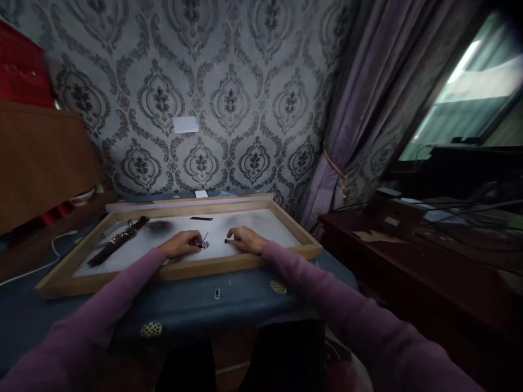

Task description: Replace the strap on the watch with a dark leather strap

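Inside a wooden-framed shallow tray [297, 231] with a white bottom, both of my hands work close to the surface. My left hand [183, 244] is closed, fingers curled, with a thin dark stick-like piece [205, 237] rising from the fingertips. Right beside those fingertips lies a small shiny metallic piece [205, 245]. To the right, my right hand [247, 240] pinches a small dark piece [226, 241] just above the white bottom. Both small pieces are too tiny to identify. Behind the hands lies a flat dark strip [201, 219] with a hole at one end.
A long dark brown item with a shiny middle [119, 238] lies in the tray's left part. The blue-covered table [183, 299] carries the tray. A white cable [44, 267] runs at left. A dark red desk [392, 261] with cables stands at right, beside a purple curtain [347, 120].
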A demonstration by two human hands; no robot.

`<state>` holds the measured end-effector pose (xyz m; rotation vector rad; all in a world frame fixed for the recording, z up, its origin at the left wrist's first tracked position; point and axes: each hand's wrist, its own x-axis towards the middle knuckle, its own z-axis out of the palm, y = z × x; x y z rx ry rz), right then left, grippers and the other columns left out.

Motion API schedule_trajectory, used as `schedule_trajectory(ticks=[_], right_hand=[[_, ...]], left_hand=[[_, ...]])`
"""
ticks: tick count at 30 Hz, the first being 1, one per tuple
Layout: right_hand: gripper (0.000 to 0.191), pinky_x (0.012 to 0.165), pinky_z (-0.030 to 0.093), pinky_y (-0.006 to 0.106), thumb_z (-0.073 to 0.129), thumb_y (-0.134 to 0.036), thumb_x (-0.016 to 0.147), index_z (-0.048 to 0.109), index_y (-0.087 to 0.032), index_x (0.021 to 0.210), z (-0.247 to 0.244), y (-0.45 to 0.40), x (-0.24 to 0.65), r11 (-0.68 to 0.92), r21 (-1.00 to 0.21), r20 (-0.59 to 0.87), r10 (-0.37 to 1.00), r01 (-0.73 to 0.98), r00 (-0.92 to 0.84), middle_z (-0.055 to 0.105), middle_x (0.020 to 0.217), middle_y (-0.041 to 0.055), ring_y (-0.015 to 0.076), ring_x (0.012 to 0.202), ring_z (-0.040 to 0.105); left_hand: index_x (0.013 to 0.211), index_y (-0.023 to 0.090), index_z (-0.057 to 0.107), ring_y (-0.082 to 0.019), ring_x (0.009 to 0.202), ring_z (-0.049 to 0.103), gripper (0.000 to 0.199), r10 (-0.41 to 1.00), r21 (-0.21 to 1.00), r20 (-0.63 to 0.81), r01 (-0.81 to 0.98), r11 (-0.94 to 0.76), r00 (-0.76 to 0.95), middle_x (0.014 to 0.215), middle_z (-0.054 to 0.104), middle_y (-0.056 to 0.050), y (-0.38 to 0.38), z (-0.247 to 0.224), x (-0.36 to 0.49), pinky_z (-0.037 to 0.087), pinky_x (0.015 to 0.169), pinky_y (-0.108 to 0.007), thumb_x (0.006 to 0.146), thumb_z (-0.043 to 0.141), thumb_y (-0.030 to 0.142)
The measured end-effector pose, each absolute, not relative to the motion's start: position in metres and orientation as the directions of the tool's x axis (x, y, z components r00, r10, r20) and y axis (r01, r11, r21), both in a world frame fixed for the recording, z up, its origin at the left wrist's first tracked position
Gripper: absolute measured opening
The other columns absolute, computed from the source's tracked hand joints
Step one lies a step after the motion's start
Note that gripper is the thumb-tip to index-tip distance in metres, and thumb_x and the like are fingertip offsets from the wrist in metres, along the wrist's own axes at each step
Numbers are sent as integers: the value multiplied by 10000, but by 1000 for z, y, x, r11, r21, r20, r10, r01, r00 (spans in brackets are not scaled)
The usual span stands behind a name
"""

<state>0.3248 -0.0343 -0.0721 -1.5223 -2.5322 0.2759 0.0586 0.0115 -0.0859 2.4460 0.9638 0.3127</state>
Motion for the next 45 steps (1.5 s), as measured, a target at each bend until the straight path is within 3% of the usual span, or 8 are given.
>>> schedule_trajectory(ticks=[5, 11, 21, 31, 40, 45], right_hand=[[243, 843, 474, 373, 536, -315, 949, 612, -133, 1090, -70, -37, 323, 469, -226, 57, 881, 854, -469, 656, 936, 45, 174, 862, 622], [234, 881, 460, 393, 515, -305, 959, 615, -138, 1089, -65, -44, 321, 443, -182, 90, 897, 878, -434, 655, 977, 55, 196, 963, 610], [248, 829, 512, 387, 505, -320, 970, 592, -135, 1110, -59, -47, 322, 336, -176, 92, 942, 925, -324, 639, 1008, 58, 182, 907, 627], [275, 887, 482, 422, 549, -363, 938, 607, -139, 1085, -63, -41, 324, 234, -179, 6, 971, 955, -237, 621, 1103, 78, 209, 1000, 600], [132, 739, 392, 277, 567, -238, 861, 654, -176, 939, -62, -40, 323, 236, -197, -37, 968, 952, -248, 665, 1023, 77, 202, 925, 601], [173, 684, 348, 271, 521, -191, 844, 668, -180, 935, -62, -40, 321, 291, -232, -34, 951, 928, -307, 688, 941, 86, 214, 872, 602]], left_hand=[[996, 132, 607, -179, 816, 608, 227, 697, 542, 23, 577, -611, 716, 936, 625, -38, 9, -85, 57, 509, 752, -360, 915, 590, 344], [938, 141, 596, -164, 746, 572, 248, 712, 575, 24, 573, -584, 702, 848, 594, -17, 4, -81, 59, 473, 709, -331, 900, 587, 386], [934, 163, 563, -156, 674, 485, 347, 754, 614, 6, 592, -522, 657, 700, 511, 32, -4, -74, 67, 356, 620, -248, 775, 593, 470], [841, 176, 545, -162, 685, 482, 238, 769, 631, -4, 598, -495, 639, 702, 523, 26, 9, -82, 73, 350, 632, -243, 735, 606, 380], [785, 179, 526, -157, 686, 479, 161, 757, 686, 9, 547, -480, 653, 719, 528, 14, 14, -89, 74, 363, 633, -235, 693, 611, 281], [843, 179, 515, -147, 671, 464, 210, 764, 737, -4, 518, -434, 645, 691, 487, 40, 11, -86, 73, 360, 610, -226, 679, 613, 266]])
